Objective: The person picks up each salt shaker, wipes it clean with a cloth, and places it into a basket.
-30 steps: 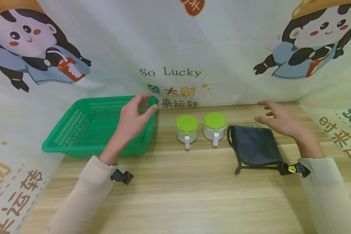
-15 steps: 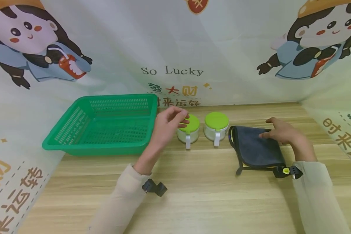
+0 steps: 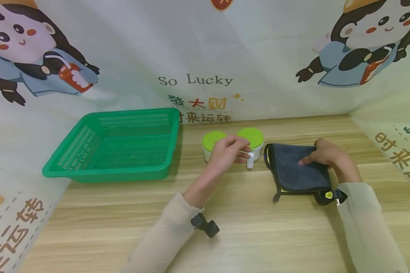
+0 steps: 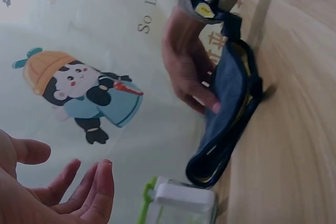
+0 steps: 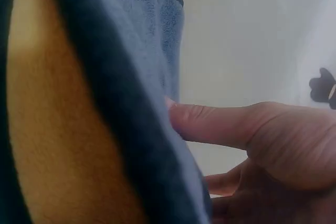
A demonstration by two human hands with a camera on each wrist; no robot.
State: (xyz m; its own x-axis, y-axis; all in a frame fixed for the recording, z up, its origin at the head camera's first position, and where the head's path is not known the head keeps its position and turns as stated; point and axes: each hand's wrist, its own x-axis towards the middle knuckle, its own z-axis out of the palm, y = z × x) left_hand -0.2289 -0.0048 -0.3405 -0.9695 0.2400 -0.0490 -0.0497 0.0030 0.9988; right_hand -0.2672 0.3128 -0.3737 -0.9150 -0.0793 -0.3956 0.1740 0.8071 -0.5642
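Note:
My right hand [image 3: 336, 157] grips a folded dark grey-blue cloth [image 3: 290, 172] by its far right edge. In the right wrist view the thumb [image 5: 215, 124] presses its blue face, fingers partly hidden behind, and a yellow-brown inner side [image 5: 68, 129] shows. My left hand [image 3: 225, 154] hovers over two lidded jars, fingers loosely bent and holding nothing. It partly covers the left jar [image 3: 212, 140] and overlaps the right jar [image 3: 251, 137]; both have green lids, and the right one's white handle shows. The left wrist view shows this left hand [image 4: 63, 187] apart from the cloth [image 4: 223, 108].
A green perforated plastic basket [image 3: 106, 175] stands on the left of the wooden table [image 3: 246, 223]. A white printed backdrop [image 3: 259, 57] rises behind and along both sides. The jars stand between the basket and the cloth.
The left hand has swept right from over the basket to the jars. My right hand has come down from behind the cloth and taken hold of its edge.

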